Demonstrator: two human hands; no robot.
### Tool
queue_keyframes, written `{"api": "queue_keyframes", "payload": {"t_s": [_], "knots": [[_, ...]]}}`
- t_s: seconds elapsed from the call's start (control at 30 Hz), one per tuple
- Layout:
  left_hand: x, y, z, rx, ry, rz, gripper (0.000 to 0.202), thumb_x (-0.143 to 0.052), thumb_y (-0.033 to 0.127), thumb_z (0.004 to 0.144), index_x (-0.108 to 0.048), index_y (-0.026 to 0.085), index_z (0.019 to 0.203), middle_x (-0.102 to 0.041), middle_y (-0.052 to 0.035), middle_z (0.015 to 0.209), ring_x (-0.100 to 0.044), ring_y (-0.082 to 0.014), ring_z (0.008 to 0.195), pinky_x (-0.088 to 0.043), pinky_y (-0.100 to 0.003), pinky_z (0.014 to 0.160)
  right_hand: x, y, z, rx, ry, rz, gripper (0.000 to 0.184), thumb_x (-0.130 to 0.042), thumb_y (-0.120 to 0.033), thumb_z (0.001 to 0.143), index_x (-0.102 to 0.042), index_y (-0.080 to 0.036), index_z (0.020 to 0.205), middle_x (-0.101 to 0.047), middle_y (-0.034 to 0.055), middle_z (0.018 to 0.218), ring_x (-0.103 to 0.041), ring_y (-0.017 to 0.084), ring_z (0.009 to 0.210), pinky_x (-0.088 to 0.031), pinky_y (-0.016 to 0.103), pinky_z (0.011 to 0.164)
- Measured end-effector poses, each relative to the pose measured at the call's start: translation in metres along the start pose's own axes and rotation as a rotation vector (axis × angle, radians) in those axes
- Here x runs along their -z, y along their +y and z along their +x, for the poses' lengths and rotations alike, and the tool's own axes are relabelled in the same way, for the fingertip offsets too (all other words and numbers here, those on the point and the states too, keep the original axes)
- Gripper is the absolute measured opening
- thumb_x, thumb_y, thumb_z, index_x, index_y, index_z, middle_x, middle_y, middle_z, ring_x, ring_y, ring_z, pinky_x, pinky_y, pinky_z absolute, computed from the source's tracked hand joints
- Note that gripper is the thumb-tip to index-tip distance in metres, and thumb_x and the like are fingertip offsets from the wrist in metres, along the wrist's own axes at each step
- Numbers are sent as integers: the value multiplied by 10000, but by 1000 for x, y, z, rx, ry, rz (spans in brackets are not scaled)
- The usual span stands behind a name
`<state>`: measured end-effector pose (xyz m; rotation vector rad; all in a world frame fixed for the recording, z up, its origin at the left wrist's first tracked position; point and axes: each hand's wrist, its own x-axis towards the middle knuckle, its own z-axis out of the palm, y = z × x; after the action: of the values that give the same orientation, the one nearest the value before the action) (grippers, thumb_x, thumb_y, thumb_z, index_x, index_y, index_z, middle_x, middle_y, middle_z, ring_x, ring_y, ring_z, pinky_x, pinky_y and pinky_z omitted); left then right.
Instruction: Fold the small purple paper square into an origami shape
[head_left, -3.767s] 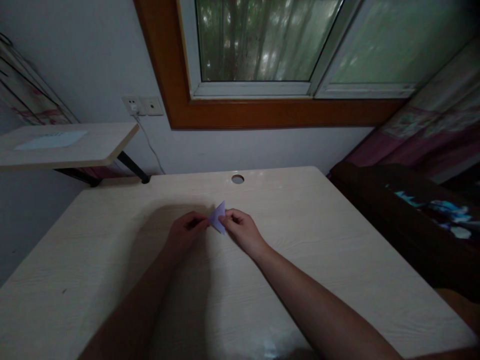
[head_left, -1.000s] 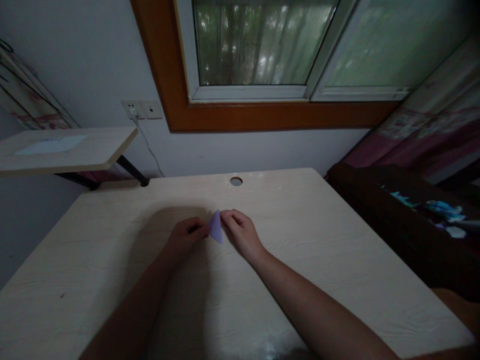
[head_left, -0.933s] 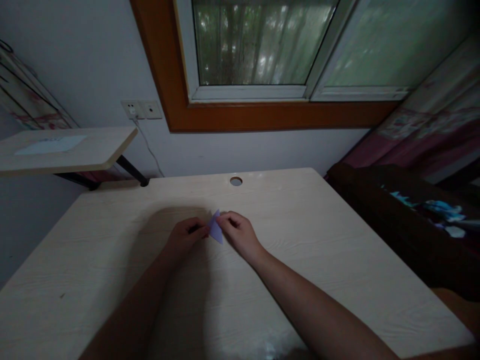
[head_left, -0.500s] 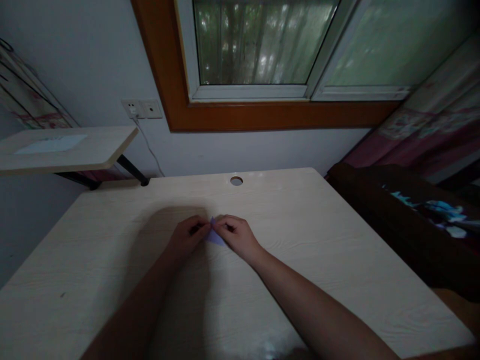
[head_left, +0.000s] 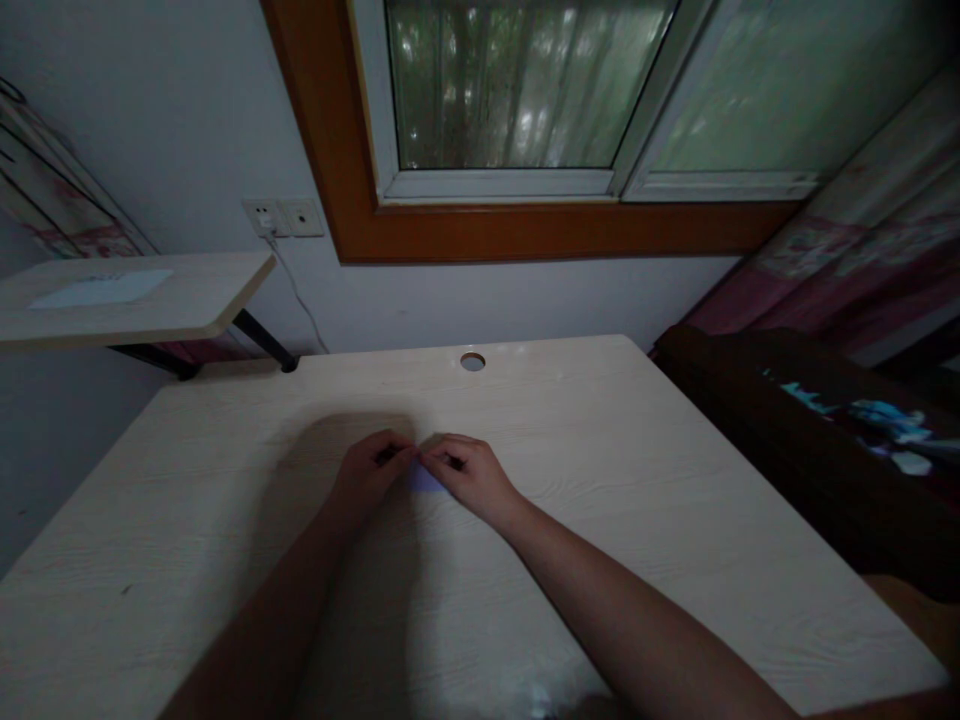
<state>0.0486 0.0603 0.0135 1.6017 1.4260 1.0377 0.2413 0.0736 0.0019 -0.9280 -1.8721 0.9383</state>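
Observation:
A small piece of purple paper (head_left: 426, 478) is pinched between my two hands, just over the middle of the pale wooden desk (head_left: 585, 480). My left hand (head_left: 373, 468) is closed on its upper left part, thumb against forefinger. From the other side my right hand (head_left: 466, 470) grips the upper right part in the same pinch, the fingertips of both hands nearly touching. Only the paper's lower part shows below the fingers; its top edge is hidden behind them.
A round cable hole (head_left: 472, 362) lies near the desk's back edge. At the left a raised shelf (head_left: 217, 290) on black legs carries a paper sheet (head_left: 101, 288). A white cord (head_left: 298, 295) runs down from the wall socket (head_left: 283, 218). Dark furniture (head_left: 765, 400) stands at the right.
The paper's pointed top, which stuck up between the fingers, no longer shows. Both hands have shifted slightly left, and the visible part of the paper is smaller.

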Motion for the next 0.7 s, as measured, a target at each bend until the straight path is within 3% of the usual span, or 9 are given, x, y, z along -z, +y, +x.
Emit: {"api": "queue_keyframes", "payload": {"t_s": [0.37,0.7], "knots": [[4,1,3,89,272,-133,201,-673,377,769,-690,176,782,-665,-6,729,-594,-158,708,-459,-248,673,2,-4,2,-81,72,38,133,-650,-254,867,-722,-194,773,-650,7,714,-552,126,635,-409,239,599],[12,-14,9,114,539,-290,239,-681,401,772,-677,171,838,-618,6,732,-544,-126,651,-430,-238,635,2,-3,1,-213,254,123,193,-630,-330,865,-717,-181,778,-652,17,734,-554,135,659,-434,253,642]]}}
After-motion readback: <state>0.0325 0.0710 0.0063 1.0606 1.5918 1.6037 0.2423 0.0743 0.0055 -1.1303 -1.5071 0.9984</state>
